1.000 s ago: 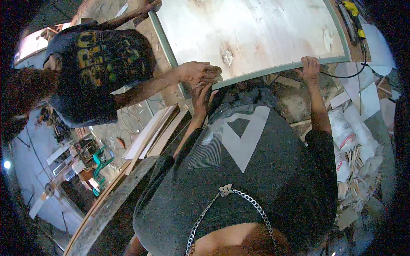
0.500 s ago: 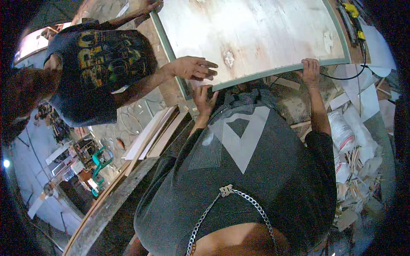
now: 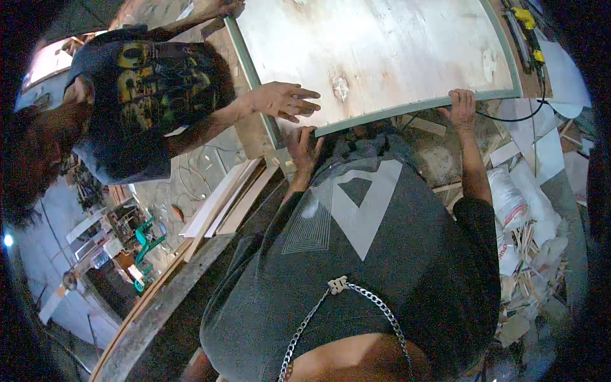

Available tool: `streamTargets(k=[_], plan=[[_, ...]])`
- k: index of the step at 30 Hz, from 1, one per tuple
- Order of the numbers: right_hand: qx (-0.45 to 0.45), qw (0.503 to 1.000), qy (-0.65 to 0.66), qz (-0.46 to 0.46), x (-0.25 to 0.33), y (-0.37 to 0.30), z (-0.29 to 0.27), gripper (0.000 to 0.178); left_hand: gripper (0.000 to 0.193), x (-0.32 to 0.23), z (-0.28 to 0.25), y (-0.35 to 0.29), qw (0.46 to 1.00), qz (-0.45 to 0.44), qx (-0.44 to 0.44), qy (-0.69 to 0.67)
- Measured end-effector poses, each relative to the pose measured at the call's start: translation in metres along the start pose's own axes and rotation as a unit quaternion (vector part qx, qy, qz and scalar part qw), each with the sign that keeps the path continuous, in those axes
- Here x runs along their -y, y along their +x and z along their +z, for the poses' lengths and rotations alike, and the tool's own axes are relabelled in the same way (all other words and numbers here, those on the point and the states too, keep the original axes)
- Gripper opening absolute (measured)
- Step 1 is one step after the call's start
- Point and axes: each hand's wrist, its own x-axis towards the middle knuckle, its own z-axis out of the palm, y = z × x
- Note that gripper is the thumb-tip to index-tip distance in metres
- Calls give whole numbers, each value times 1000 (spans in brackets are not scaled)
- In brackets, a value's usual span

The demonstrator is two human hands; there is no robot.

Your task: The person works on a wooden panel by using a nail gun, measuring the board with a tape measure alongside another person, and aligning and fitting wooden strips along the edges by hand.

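Observation:
A large pale wooden panel (image 3: 407, 51) with grey-green edging lies before me, its near edge close to my waist. My left hand (image 3: 303, 153) grips the near left corner, part of it hidden by the panel. Further right along that same edge, the fingers of my right hand (image 3: 463, 108) curl over the rim. A co-worker stands at the left in a dark printed shirt (image 3: 153, 95). Their nearer hand (image 3: 283, 100) hovers or rests at the panel's corner, fingers spread, just beyond my left hand. The co-worker's other hand (image 3: 229, 7) is by the far left corner.
Wooden boards (image 3: 229, 197) lean beside a long dark beam (image 3: 165, 299) on my left. A green plastic chair (image 3: 146, 242) stands behind them. White sacks (image 3: 509, 197) and wood scraps (image 3: 528, 254) crowd the right side. A black cable (image 3: 522, 116) and a yellow-black tool (image 3: 525, 18) sit by the panel's right edge.
The co-worker's nearer hand has shifted slightly left, and their head and body have moved a little. My hands and the panel stay nearly where they were.

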Motion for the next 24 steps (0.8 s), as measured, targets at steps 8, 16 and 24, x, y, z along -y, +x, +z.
streamTargets(k=[8, 16, 24], plan=[[-39, 999, 15, -5, 0, 2, 0, 59, 31, 5, 3, -3, 999, -25, 6, -35], [-4, 1000, -2, 5, 4, 3, -4, 61, 33, -5, -7, 2, 1000, -4, 22, 17], [-53, 998, -23, -16, -1, 0, 6, 57, 39, 8, -8, -4, 999, 20, 40, -15]])
